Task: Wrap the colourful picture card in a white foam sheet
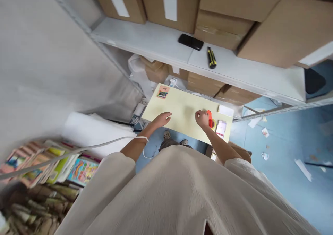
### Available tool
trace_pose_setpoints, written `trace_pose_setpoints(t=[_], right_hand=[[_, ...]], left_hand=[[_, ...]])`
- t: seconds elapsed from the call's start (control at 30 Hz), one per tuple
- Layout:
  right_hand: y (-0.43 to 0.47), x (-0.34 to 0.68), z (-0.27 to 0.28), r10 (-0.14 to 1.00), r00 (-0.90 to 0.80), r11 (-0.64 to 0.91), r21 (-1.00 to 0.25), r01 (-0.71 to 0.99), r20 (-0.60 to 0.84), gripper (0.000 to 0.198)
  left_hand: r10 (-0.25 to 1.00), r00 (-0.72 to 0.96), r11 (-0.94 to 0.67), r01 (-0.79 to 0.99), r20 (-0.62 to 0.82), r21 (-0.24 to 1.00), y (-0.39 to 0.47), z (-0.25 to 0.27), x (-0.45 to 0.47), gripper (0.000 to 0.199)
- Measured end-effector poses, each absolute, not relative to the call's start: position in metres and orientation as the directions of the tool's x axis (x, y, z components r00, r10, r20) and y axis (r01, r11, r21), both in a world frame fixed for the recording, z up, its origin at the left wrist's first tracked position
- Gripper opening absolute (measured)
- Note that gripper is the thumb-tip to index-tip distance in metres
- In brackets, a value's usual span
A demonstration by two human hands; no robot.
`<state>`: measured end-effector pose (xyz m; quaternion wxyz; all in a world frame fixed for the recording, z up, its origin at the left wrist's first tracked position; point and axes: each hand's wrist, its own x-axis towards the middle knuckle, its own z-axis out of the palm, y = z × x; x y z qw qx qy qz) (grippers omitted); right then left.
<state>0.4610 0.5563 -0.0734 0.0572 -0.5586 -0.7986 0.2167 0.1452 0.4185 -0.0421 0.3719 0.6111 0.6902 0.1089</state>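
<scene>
Over the left part of a pale yellow tabletop (182,106), my left hand (162,119) has its fingers apart and nothing in them. My right hand (202,118) is closed, fingers curled; whatever it may hold is too small to make out. Right beside that hand is an orange tape dispenser (210,118) with a yellowish roll, partly covered by the hand. A phone with a lit screen (221,129) lies to the right of it. A pink printed card (162,92) lies at the far left corner, and a white slip or pad (225,110) at the far right.
A grey shelf (145,37) crosses behind the table, carrying cardboard boxes (169,6), a black phone (190,42) and a yellow-black box cutter (211,58). A white cable (104,143) runs to my left wrist. Books (83,171) are piled left; paper scraps (303,170) litter the blue floor.
</scene>
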Motion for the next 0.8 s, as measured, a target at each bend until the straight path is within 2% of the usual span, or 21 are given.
trace_pose_setpoints(t=[0.2, 0.37, 0.6, 0.8], right_hand=[[0.540, 0.380, -0.062, 0.773, -0.618, 0.477, -0.508, 0.717, -0.145, 0.030], [0.508, 0.317, -0.055, 0.634, -0.764, 0.584, -0.572, 0.575, -0.121, 0.029], [0.436, 0.233, -0.061, 0.511, -0.847, 0.650, -0.580, 0.491, -0.144, 0.025], [0.361, 0.167, -0.075, 0.454, -0.859, 0.630, -0.597, 0.497, -0.237, 0.026]], left_hand=[[0.916, -0.224, 0.391, 0.680, -0.333, 0.620, 0.337, -0.043, 0.115, 0.054], [0.858, -0.350, 0.513, 0.605, -0.376, 0.609, 0.266, -0.045, 0.086, 0.052], [0.807, -0.447, 0.590, 0.569, -0.387, 0.573, 0.164, -0.052, 0.047, 0.055], [0.755, -0.501, 0.654, 0.534, -0.422, 0.535, 0.087, -0.075, 0.008, 0.051]])
